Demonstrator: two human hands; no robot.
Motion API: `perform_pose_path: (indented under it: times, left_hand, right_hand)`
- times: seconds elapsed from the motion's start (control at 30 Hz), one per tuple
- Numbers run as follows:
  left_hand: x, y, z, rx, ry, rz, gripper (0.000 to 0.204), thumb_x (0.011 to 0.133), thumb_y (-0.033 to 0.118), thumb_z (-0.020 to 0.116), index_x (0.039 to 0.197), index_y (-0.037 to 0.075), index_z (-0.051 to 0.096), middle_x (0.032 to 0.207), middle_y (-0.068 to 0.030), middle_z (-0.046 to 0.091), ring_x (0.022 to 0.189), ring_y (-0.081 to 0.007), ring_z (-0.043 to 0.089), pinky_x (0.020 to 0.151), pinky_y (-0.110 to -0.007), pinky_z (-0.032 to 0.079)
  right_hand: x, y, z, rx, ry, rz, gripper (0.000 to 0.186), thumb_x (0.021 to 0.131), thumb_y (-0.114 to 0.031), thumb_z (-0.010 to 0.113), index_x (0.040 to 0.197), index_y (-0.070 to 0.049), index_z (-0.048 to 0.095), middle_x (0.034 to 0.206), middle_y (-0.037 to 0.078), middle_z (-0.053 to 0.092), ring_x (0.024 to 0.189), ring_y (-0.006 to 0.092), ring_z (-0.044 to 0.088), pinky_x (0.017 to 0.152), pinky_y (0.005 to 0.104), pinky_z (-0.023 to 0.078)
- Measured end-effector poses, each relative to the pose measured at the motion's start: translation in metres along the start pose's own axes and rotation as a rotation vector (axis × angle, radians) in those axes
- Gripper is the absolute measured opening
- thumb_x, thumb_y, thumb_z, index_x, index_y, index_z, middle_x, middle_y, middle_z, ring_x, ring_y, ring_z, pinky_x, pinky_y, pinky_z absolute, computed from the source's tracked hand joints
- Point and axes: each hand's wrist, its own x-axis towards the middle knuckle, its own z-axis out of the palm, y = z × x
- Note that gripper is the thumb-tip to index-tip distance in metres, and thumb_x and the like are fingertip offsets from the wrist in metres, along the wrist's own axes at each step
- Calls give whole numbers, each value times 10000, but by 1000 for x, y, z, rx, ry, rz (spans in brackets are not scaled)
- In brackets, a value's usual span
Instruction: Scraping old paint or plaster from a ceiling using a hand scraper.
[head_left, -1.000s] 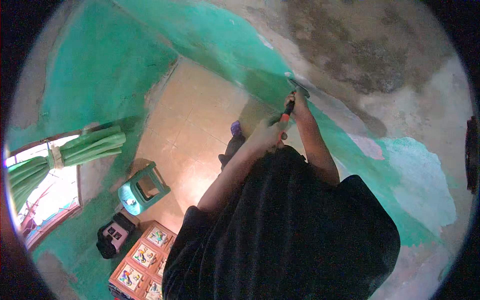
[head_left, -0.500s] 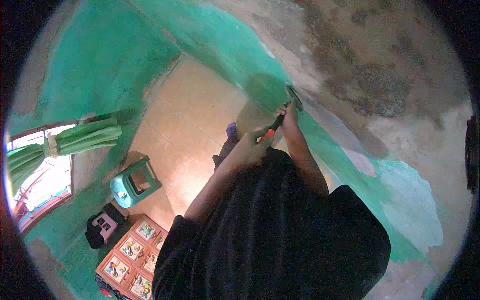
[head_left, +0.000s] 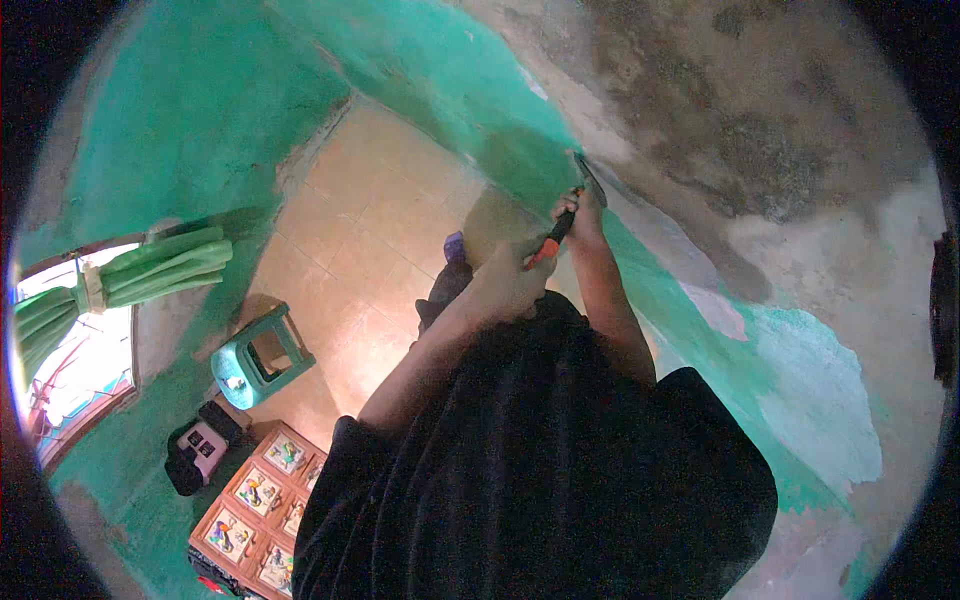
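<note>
Both of my hands are closed around a scraper [head_left: 555, 240] with a black and orange-red handle. My left hand [head_left: 510, 280] grips the lower, orange-red end. Higher up, close to the head, my right hand [head_left: 586, 214] holds the black part. The narrow dark blade [head_left: 591, 180] lies against the wall [head_left: 640, 238], at the edge between green paint and a bare, pale strip. My right hand covers part of the handle.
A teal plastic stool [head_left: 262, 358] stands on the tiled floor [head_left: 345, 215] at left. Behind it are a pinkish-black case [head_left: 205, 444] and a wooden cabinet [head_left: 245, 527] with decorated panels. Green curtains [head_left: 170, 268] hang at a bright window [head_left: 85, 360]. Bare grey plaster [head_left: 680, 120] covers the upper right.
The scraper and my right hand have moved slightly up along the wall. My left hand has shifted a little to the right. The view has turned slightly.
</note>
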Motion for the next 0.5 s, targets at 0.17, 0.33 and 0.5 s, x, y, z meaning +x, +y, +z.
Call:
perform_pose_path:
  times: [0.17,0.33,0.5]
  left_hand:
    - [11,-12,4,31,23,35,351,819,240,450,1130,77,464,597,-6,477,450,-85,435,403,-212,352]
    - [22,-31,6,-33,26,50,355,821,256,442,1128,79,466,593,-8,481,449,-84,443,403,-214,356]
    - [17,-17,11,-87,8,4,352,823,255,433,1125,76,467,593,-7,481,447,-87,443,389,-224,344]
  right_hand:
    - [9,-6,-3,-51,55,57,278,837,-376,386,762,-109,361,492,-33,296,410,74,349,402,248,353]
    - [3,-6,4,-115,31,45,282,833,-394,389,756,-127,344,492,-38,323,422,80,368,410,250,356]
    - [16,-4,-20,-29,-52,24,272,840,-382,399,789,-118,363,549,-33,350,446,77,378,426,245,374]
